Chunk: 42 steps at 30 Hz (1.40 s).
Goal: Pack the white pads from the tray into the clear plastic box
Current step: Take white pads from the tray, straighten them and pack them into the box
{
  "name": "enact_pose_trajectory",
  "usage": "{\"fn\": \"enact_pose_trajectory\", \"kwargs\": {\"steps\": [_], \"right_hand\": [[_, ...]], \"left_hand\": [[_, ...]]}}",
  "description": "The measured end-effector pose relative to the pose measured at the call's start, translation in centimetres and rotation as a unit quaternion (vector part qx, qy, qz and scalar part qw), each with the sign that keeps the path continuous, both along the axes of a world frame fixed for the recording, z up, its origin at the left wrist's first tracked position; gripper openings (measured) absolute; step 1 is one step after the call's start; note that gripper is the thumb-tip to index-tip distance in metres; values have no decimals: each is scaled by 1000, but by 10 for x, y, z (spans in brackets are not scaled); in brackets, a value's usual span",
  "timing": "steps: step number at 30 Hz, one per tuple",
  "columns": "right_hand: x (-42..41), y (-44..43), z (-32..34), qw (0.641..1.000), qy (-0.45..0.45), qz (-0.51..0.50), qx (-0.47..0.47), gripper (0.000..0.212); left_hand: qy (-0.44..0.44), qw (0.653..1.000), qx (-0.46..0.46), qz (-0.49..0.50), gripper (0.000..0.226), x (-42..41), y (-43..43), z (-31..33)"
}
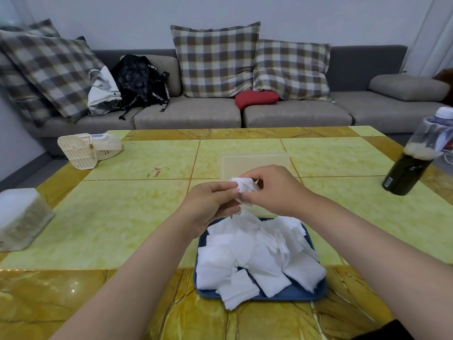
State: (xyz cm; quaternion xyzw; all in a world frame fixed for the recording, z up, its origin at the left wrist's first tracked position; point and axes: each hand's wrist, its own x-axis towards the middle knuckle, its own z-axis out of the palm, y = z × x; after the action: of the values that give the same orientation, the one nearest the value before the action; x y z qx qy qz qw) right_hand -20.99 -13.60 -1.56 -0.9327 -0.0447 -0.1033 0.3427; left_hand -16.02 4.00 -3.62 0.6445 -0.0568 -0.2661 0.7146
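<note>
Nearest, the blue tray (304,294) on the worktop (122,217) is heaped with loose white pads (257,256). Above its far edge the left hand (208,204) and right hand (272,190) both pinch a small bunch of pads (245,186), probably squaring them to fit. Just beyond waits the clear plastic box (255,161), apparently empty.

Single head-worn view, wide-angle. Sits above the counter (122,217) at its near edge, facing forward and down across it toward the far edge and the sofa (186,114) beyond. Close range: tray (304,294) at near edge, low centre frame.
</note>
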Motion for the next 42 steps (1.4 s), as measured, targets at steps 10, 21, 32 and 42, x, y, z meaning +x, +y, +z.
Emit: {"fn": "enact_pose_trajectory", "kwargs": {"steps": [10, 21, 32, 42], "right_hand": [[4, 6, -4, 996, 49, -22, 75, 21], [3, 7, 5, 908, 156, -60, 384, 23], [0, 6, 7, 916, 163, -87, 355, 26], [1, 11, 4, 993, -75, -90, 27, 29]], "left_hand": [[-71, 996, 40, 26, 9, -5, -3, 1], [-173, 977, 79, 100, 21, 4, -2, 1], [29, 996, -72, 36, 20, 8, 6, 6], [77, 990, -104, 52, 27, 10, 5, 4]]}}
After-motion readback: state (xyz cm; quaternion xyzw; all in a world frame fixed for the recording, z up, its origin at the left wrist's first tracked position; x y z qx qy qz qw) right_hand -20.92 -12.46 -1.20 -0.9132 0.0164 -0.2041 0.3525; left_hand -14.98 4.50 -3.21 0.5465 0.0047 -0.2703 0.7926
